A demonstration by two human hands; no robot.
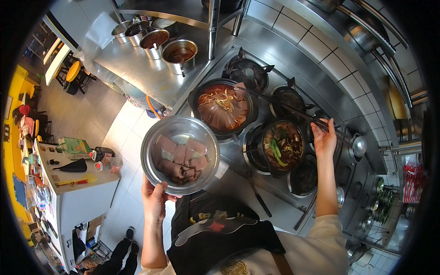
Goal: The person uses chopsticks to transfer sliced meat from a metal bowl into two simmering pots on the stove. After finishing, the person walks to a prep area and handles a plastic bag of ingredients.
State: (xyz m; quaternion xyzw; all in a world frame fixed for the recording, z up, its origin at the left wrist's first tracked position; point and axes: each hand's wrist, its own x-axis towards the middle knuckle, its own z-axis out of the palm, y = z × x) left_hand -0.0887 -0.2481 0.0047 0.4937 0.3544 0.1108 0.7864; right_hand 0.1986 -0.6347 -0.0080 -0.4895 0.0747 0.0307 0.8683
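Observation:
My left hand (156, 199) grips the near rim of a round metal bowl (211, 172). Flat brownish-pink slices (188, 153) lie in liquid inside it. In my right hand (324, 137) are long dark chopsticks (279, 104), reaching left over the stove. At their tips, one similar slice (240, 90) is held above the far right rim of a large black pot (196, 95). That pot holds red broth, pale sprouts (224, 98) and a ring of overlapping slices (223, 118). Nearer my right hand, a smaller black pot (280, 173) holds broth with green leafy vegetables (277, 150).
Other burners (247, 73) surround the pots. Several metal pots of sauce (181, 52) stand on the steel counter (123, 59) at the far left. A ladle (359, 145) is right of my right hand. Another person's legs (123, 254) show at lower left.

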